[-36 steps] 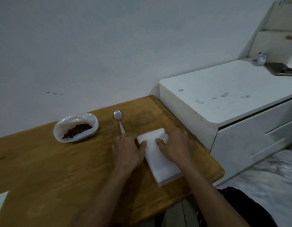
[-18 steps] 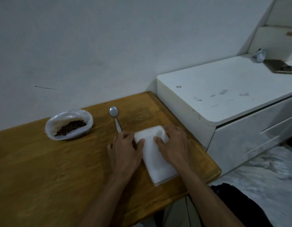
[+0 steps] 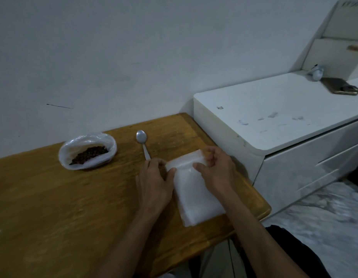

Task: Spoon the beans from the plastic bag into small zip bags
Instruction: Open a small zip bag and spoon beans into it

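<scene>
We see the plastic bag of beans left of the spoon on the bench. Right of the spoon, our left hand and right hand pinch the zip bags at their top edge.

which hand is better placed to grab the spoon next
Left, probably. The left hand lies right at the handle end of the spoon, which points toward it. The right hand sits farther off, its fingers pinching the top corner of the zip bags.
</scene>
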A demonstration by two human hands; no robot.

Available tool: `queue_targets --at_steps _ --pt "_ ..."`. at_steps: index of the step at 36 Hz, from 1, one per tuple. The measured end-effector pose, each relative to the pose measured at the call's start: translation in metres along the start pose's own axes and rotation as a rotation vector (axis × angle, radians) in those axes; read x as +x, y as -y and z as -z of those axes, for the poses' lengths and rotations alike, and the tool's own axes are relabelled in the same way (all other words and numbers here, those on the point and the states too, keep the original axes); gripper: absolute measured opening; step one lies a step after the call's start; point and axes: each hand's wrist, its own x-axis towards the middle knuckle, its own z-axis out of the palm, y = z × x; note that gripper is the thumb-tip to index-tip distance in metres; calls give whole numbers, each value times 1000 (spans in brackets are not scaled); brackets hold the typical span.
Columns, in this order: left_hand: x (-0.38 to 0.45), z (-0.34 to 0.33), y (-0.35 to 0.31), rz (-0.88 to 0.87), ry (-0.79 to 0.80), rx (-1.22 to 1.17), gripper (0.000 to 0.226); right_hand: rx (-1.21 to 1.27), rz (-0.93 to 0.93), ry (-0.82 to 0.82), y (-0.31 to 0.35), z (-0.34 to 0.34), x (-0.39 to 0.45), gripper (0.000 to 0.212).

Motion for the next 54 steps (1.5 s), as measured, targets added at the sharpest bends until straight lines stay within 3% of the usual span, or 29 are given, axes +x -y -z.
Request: queue_targets --at_steps 6,11,15,24,30,32,35,37,41,46,54 --pt "3 13 -18 90 -8 -309 14 148 -43 61 10 15 5 18" --pt "10 26 -33 334 57 -704 11 416 -94 167 30 31 4 14" --pt "13 46 -36 344 163 -810 13 550 -108 225 48 32 0 14" --pt "8 120 2 157 38 -674 26 679 -85 510 94 -12 -26 14" --pt "3 174 59 154 42 -581 23 572 43 680 127 -69 -53 8" --pt "0 188 75 182 -90 -448 14 538 73 691 138 -91 -64 8" --pt "-7 206 97 111 -434 -93 24 533 67 639 152 -126 -79 11" --pt "-11 217 109 45 -491 -45 19 528 61 645 163 -147 -91 11" --pt "-7 232 129 142 -311 -247 34 535 12 770 184 -176 -112 13" --pt "-1 245 144 226 -332 -503 43 653 -148 941 200 -197 -127 30" --pt "1 250 136 343 -263 -597 43 620 -122 1053 190 -199 -113 25"
